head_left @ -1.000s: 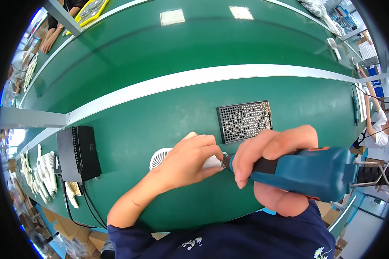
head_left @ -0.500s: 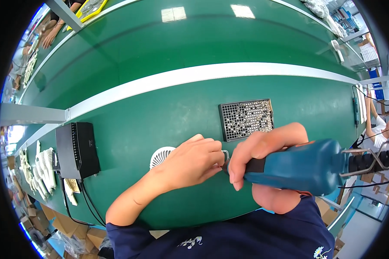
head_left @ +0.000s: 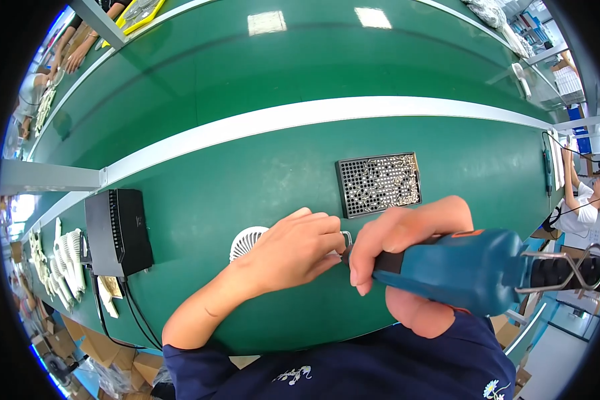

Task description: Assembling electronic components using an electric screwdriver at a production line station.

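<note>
The black box (head_left: 117, 233) at the left has a small mark on its side, too tiny to read. The dark blue shirt (head_left: 407, 367) at the bottom has white stitching and a daisy (head_left: 493, 389).

The white fan (head_left: 247, 241) is at the middle of the frame, on the green table (head_left: 213, 193). Its round head has thin ribs like sun rays. The left hand (head_left: 300, 250) is curled closed over the rest of it and hides most of it. A small metal loop (head_left: 347, 238) peeks out by the fingers.

The right hand (head_left: 413, 260) is wrapped tight around a smooth, fat blue tool (head_left: 460, 270) with an orange patch. Its tip is hidden near the left fingers; I can't tell if they touch. A bent wire hook (head_left: 545, 254) is on its back end.

Above the tool, a flat black tray (head_left: 342, 189) full of round holes holds shiny screws (head_left: 403, 177).
</note>
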`<state>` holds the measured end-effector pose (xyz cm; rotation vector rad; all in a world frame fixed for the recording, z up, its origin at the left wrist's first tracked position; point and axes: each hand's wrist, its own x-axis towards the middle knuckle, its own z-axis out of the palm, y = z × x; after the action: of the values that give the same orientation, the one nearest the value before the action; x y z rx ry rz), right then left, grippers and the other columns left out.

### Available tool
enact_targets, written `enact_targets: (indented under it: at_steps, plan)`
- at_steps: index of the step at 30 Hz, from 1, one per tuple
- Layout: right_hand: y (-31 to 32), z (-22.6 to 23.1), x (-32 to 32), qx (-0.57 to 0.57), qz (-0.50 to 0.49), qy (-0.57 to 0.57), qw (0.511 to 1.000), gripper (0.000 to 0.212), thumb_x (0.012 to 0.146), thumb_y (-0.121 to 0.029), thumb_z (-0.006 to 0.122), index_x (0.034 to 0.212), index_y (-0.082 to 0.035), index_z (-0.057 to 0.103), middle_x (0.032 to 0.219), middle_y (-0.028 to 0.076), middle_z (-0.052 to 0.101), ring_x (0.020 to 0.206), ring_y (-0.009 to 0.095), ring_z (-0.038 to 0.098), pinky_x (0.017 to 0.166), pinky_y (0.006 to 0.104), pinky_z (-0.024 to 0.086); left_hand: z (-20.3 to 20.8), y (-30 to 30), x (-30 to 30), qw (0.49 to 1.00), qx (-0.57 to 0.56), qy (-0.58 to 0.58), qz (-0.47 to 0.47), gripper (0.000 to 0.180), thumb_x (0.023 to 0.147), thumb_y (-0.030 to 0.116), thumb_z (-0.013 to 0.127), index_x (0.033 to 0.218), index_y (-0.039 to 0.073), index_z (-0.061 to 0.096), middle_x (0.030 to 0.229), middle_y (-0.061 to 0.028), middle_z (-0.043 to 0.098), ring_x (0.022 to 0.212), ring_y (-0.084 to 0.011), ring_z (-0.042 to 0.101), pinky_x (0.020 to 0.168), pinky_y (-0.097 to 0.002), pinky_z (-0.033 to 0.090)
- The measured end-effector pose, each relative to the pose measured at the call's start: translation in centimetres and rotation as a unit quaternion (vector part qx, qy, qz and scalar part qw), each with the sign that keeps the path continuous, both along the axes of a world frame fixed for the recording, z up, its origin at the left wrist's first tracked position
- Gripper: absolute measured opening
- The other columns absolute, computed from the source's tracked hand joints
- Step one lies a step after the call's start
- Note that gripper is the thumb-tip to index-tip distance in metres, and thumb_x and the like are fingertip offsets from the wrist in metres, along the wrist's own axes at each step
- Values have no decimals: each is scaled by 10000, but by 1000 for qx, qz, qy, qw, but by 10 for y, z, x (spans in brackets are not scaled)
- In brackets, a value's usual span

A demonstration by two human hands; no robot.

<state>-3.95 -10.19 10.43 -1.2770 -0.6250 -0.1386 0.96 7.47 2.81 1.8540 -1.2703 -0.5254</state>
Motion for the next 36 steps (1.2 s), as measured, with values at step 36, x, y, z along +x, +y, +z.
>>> enact_targets:
  at_steps: [36]
  plan:
    - [-30, 21, 9, 106, -125, -51, 985, 629, 918, -609, 465, 1195, -47, 407, 795, 145, 576, 492, 164, 537, 395, 238, 431, 10, 2, -5, 995, 75, -66, 22, 325, 713, 60, 724, 981, 62, 541, 1001, -75, 504, 938, -254, 542, 814, -371, 477]
